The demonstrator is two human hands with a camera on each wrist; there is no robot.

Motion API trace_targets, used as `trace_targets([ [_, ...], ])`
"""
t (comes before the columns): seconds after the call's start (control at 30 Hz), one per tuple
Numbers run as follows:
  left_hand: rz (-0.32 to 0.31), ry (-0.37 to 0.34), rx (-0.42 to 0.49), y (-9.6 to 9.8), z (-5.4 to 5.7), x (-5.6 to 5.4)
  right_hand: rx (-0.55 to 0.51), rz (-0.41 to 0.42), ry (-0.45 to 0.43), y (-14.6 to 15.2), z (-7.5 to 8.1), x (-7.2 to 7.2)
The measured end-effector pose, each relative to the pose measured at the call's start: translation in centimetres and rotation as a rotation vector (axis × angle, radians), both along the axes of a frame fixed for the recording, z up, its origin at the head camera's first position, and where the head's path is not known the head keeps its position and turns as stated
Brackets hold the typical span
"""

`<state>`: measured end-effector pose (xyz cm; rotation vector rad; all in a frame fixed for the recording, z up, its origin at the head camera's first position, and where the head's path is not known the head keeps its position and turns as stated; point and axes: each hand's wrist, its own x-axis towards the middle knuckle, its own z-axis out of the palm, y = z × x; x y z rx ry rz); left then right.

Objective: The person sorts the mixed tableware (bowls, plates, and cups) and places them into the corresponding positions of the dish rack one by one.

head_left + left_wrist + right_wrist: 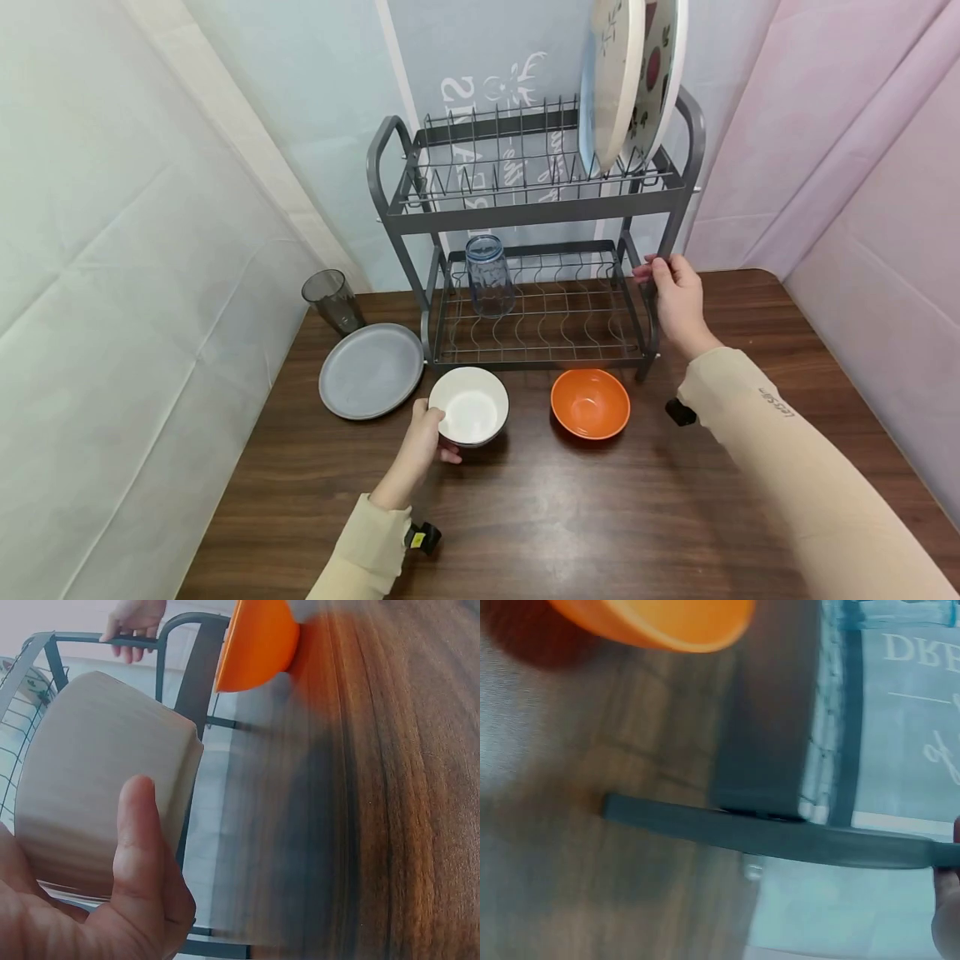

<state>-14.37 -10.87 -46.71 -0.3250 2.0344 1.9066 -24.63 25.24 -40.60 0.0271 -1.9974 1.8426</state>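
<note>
Gripping smooth, round white bowl (pixel 471 406) with left hand (pixel 420 437); right hand (pixel 677 300) grasping grey metal rack (pixel 536 213); wood-grained table (pixel 570 517)

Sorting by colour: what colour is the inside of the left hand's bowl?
The bowl is white inside, clearest in the head view.

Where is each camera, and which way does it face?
Head: on the head, facing forward and down at the rack; left hand, right hand and sleeves show.
Left wrist: on that wrist, facing the white bowl; left hand near, right hand beyond.
Right wrist: on that wrist, facing the rack's side; right hand partly shows.
Wrist views share the orange bowl.
</note>
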Motion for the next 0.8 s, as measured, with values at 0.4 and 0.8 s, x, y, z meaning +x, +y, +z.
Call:
trace_targets([
  [0.4,0.002,0.069,-0.008,1.4,-0.4,-0.7,0.018,0.061,0.096,1.6,1.8,-1.5],
  [0.8,0.0,0.162,0.079,5.8,2.6,-3.5,0.007,0.097,0.12,0.8,3.8,-0.5],
])
